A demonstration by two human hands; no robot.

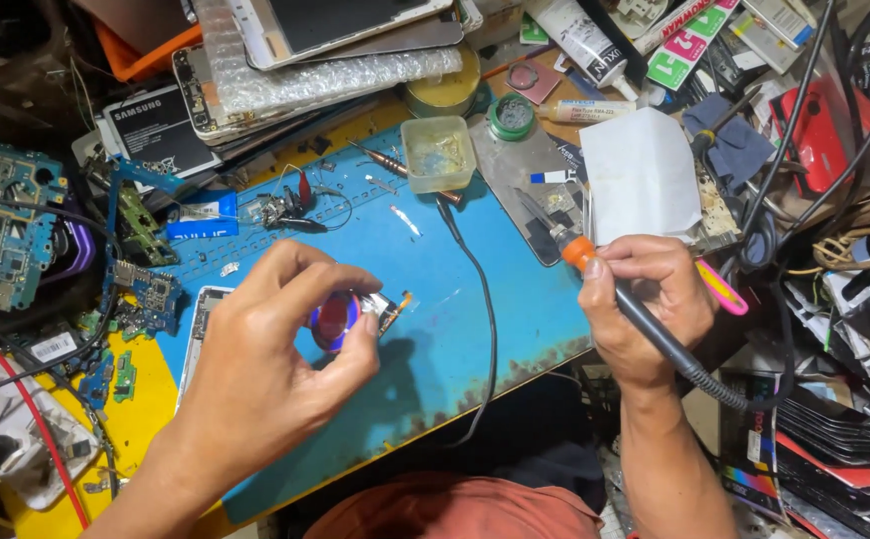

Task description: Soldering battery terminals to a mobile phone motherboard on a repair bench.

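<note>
Head view: cluttered bench point(515, 299).
Left hand point(275, 349): fingers pinched shut on small round purple part point(335, 319), over the blue mat.
Right hand point(645, 299): closed around soldering iron point(595, 269), tip pointing up-left, well right of the part.

Two hands are being seen over one blue mat point(475, 289): the left hand point(275, 359) and the right hand point(645, 299). One soldering iron point(595, 268), one small clear box point(438, 153) and one round green tin point(511, 117) are being counted.
</note>
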